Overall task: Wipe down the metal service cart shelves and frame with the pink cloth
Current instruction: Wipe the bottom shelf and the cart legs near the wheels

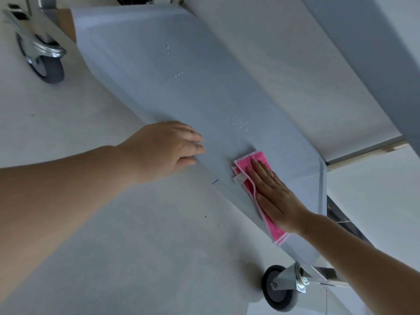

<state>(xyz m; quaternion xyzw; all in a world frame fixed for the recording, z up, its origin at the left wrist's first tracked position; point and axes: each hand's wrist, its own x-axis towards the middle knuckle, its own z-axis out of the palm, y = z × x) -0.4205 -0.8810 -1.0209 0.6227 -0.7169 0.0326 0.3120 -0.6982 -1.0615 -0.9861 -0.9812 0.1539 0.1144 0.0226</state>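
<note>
soft, even daylight around me, cool and a bit dim; faint shadows, no glare, wide-angle bending and slight blur at edges.

Cloth (261,176): bright pink, with a paler pink-white stitched border and a small white tag at one corner. Shelf (145,87): plain pale blue-grey metal, unpatterned, dotted with clear white-glinting droplets (238,123). Floor (113,223): light grey, faintly mottled, with a few dark specks and one short blue mark (215,181). Wheels (280,289): dark grey tyres in shiny silver brackets. Upper shelf (284,64): lighter whitish grey.
</note>
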